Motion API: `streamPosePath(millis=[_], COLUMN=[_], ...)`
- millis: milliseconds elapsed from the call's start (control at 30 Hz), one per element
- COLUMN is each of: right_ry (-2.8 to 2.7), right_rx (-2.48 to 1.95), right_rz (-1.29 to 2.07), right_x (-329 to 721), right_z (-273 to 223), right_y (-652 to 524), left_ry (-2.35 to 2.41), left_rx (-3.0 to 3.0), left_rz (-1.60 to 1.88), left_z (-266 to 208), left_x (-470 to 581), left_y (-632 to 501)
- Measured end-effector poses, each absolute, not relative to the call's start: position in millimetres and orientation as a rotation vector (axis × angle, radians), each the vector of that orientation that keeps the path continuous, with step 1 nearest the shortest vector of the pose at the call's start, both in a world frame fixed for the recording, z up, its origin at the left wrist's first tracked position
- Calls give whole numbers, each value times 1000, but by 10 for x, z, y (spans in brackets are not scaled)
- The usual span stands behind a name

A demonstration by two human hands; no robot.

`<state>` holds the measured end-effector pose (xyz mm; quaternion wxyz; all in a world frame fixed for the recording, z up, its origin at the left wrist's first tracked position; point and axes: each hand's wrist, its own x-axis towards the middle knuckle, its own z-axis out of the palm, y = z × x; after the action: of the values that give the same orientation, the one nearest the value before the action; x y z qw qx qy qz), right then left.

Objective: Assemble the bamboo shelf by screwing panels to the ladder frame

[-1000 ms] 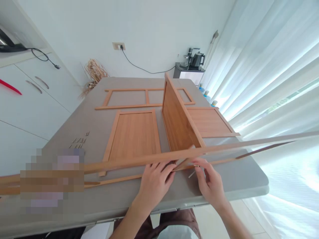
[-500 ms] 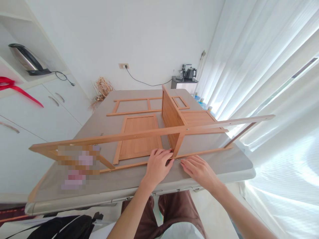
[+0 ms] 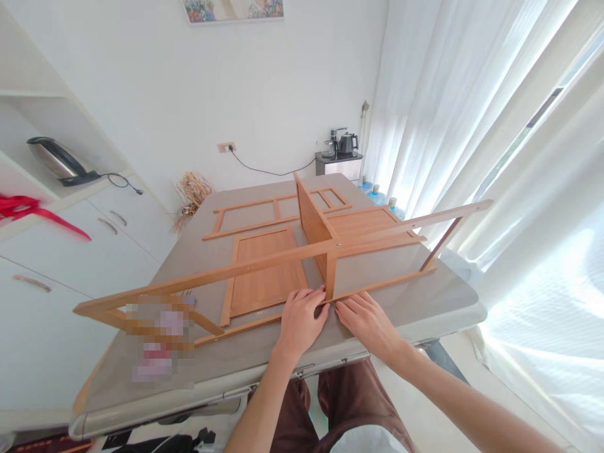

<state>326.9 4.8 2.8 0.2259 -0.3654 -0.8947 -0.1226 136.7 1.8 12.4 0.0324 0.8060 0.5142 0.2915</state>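
Note:
A ladder-like wooden frame [image 3: 226,272] stands on its long edge across the front of the table, joined to an upright wooden panel [image 3: 312,217]. At the foot of that joint, my left hand [image 3: 302,319] is closed around the lower rail, thumb and fingers pinching it. Just right of the joint, my right hand [image 3: 365,319] is closed with its fingertips against the rail. A thin metal rod showed at these fingertips a moment ago; now the fingers hide it.
On the grey table [image 3: 264,352] lie a flat wooden panel [image 3: 264,270], another panel [image 3: 368,228] and an open wooden frame [image 3: 245,217]. A blurred patch [image 3: 163,333] covers things at the left. Behind are a black kettle [image 3: 348,143] and white curtains [image 3: 415,113].
My right hand has come closer to the joint, and the thin metal rod is no longer visible. My left hand keeps its hold. The view has tilted upward, showing a picture on the wall.

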Motion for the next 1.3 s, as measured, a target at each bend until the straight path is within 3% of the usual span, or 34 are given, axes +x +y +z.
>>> streamPosePath(millis=[700, 1300], right_ry=[-2628, -2229], right_rx=[-837, -1332], right_rz=[-205, 627], right_x=[3357, 3294], right_z=[15, 81], right_y=[134, 53], left_ry=[1613, 1610], left_rx=[2436, 2413], left_rz=[872, 959], left_z=[82, 0], left_x=[1360, 1340], left_y=[42, 69])
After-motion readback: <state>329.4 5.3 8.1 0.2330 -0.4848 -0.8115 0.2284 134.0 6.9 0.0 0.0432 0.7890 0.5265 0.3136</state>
